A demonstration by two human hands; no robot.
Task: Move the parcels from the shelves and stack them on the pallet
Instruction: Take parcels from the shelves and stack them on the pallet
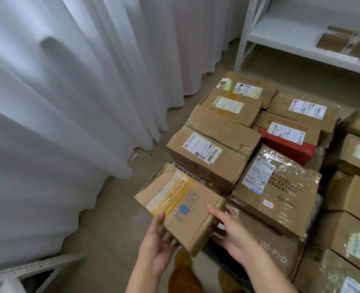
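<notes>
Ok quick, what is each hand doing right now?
Left hand: holding the near left end of the small box with yellow tape, thumb on top.
Right hand: holding the same box's right side, thumb on top.

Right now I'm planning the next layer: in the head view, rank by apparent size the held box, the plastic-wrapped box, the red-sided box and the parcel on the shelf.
1. Plastic-wrapped box
2. Held box, nearer the camera, so possibly flattered
3. Red-sided box
4. Parcel on the shelf, farthest and cut off, so unsure
</notes>
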